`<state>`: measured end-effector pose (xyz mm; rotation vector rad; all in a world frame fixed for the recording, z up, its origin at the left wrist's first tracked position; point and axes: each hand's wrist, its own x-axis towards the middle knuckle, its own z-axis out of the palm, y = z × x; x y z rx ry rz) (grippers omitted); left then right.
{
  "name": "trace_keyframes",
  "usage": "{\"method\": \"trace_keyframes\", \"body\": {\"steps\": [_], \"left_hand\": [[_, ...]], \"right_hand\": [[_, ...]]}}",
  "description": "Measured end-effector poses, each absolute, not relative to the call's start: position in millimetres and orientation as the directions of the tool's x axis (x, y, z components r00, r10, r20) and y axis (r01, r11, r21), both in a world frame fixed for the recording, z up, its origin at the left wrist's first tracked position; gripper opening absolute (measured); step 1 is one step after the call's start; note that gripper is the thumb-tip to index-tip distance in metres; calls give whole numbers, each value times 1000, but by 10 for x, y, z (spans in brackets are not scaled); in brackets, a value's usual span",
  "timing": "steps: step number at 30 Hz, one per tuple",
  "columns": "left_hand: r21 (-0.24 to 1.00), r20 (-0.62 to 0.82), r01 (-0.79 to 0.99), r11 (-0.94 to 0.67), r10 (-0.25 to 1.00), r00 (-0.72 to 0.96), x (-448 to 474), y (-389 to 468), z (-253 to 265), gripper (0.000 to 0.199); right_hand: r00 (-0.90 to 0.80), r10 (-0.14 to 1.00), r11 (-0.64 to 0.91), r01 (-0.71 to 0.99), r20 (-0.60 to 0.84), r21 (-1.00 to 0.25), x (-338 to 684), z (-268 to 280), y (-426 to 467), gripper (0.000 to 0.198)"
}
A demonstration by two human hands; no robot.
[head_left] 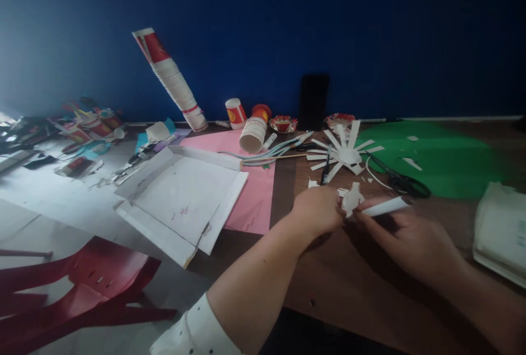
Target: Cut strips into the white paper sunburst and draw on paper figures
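My left hand (318, 208) is closed above the brown table, its fingertips at the edge of a small white paper cutout (352, 200). On the other side, my right hand (411, 237) pinches the same cutout between thumb and fingers. A flat white paper strip (386, 206) sticks out to the right along the right hand's fingers. Just beyond my left hand is a dark pen (326, 167). Behind it lies a paper cup cut into a flower of white strips (348, 156). Black-handled scissors (406, 184) rest to the right, partly on green paper (444, 160).
A white box lid (176, 185) lies left on pink paper (257, 201). A tall leaning stack of paper cups (175, 84), shorter cups (252, 135) and a dark phone (313, 100) stand by the blue wall. A red chair (98, 273) is lower left; a white stack (501, 229) sits right.
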<state>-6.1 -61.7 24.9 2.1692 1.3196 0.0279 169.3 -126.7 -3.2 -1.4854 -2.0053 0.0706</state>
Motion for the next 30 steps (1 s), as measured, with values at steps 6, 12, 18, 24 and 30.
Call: {"method": "trace_keyframes", "body": {"steps": [6, 12, 18, 24, 30], "left_hand": [[499, -267, 797, -340, 815, 514, -72, -623, 249, 21], [497, -271, 801, -334, 817, 509, -69, -621, 249, 20], [508, -299, 805, -308, 813, 500, -69, -630, 293, 18], [510, -279, 797, -323, 815, 509, -76, -637, 298, 18], [512, -291, 802, -308, 816, 500, -79, -637, 296, 18]], "right_hand": [[-131, 892, 325, 850, 432, -414, 1689, -39, -1264, 30], [-115, 918, 299, 828, 379, -474, 1673, -26, -1268, 29], [-113, 912, 300, 839, 394, -454, 1654, 8, -1269, 31], [-143, 899, 340, 823, 414, -454, 1653, -12, -1256, 27], [-114, 913, 303, 833, 392, -463, 1652, -8, -1266, 26]]}}
